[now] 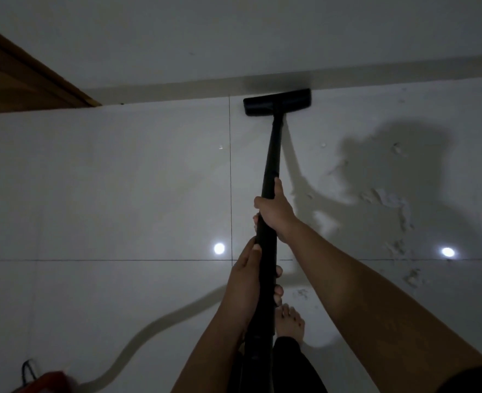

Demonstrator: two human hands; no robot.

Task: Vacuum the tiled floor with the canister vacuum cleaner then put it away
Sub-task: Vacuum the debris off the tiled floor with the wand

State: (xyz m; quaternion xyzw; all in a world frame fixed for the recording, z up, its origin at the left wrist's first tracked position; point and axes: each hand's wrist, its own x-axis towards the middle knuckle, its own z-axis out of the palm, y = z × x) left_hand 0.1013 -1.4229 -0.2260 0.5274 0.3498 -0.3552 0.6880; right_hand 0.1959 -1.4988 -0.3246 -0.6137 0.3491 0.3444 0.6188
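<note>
Head view, me: I am gripping the black wand [271, 165] with both hands. My right hand [273, 212] is wrapped around it higher up, thumb lying along the tube, and my left hand [244, 279] is closed around it lower down, near my bare foot [289, 321].

Other: Where is the floor head sitting?

Me: The floor head [277, 102] is lying flat on the tiled floor [120, 180], its far edge touching or almost touching the pale skirting [163, 90] under the wall, just right of a grout line. A wooden door frame [21, 78] is showing at far left.

Other: And the canister?

Me: Something red with a black handle [45, 380] is peeking in at the bottom left corner; I am guessing that is the canister, but too little of it is showing to be sure.

Other: What makes this stroke a good one?

Me: I am judging that the head should be staying flat and running parallel along the skirting, overlapping each pass. Pale scraps of debris [387, 197] are lying to the right, in my shadow, so I should be working that way next, slowly, so the bits are being lifted and not pushed ahead. The light is dim, so I am not trusting my eyes on fine dust.
</note>
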